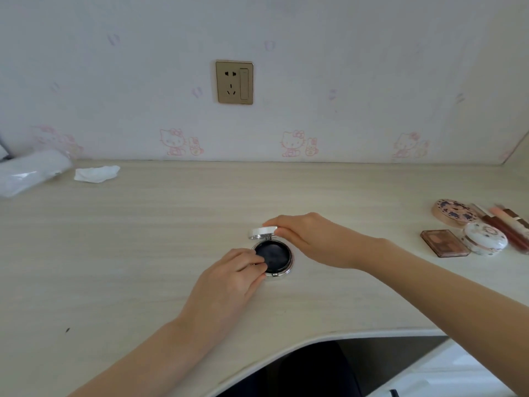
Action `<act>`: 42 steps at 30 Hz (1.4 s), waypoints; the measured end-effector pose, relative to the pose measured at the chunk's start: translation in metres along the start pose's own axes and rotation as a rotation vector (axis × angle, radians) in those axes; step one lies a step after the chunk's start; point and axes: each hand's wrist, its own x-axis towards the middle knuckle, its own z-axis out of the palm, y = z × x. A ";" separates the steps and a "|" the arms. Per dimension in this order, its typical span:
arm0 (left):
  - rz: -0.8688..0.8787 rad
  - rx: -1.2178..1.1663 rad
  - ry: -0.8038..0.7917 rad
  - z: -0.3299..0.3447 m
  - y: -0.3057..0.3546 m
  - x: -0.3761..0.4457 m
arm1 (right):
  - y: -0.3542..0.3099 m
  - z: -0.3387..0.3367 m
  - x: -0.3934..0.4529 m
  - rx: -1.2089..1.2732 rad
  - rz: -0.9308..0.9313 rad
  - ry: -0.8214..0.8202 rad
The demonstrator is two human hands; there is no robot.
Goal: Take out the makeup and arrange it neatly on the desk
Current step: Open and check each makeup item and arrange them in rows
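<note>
A round cushion compact (279, 257) lies open in the middle of the desk (171, 224), its black inside showing. My right hand (309, 239) grips the raised white lid (263, 232) at its far edge. My left hand (237, 275) holds the compact's base, with fingers curled over the left of the black inner part. At the right edge of the desk lie other makeup items: a round patterned compact (453, 212), a white domed compact (483, 237), a brown square palette (443, 242) and several lip tubes (506, 224).
A crumpled white tissue (96, 173) and a blurred clear plastic bag (31, 173) lie at the back left by the wall. A wall socket (234, 82) sits above the desk. The desk's front edge curves inward at the bottom centre.
</note>
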 end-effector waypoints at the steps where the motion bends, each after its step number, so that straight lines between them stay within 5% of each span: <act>1: 0.000 0.003 -0.001 0.000 0.000 0.000 | 0.000 -0.001 0.003 0.017 0.006 0.003; 14: -0.077 -0.027 -0.054 -0.004 -0.005 0.006 | 0.001 -0.005 0.016 -0.009 0.018 0.032; 24: -0.256 -0.214 0.016 -0.004 -0.009 0.003 | 0.016 0.025 -0.007 0.267 0.144 0.218; 35: -0.378 -0.192 -0.074 0.008 -0.016 0.004 | 0.016 0.061 -0.021 0.022 0.050 0.238; 42: -0.403 -0.210 -0.094 0.012 -0.029 0.014 | 0.028 0.059 0.001 0.093 0.090 0.220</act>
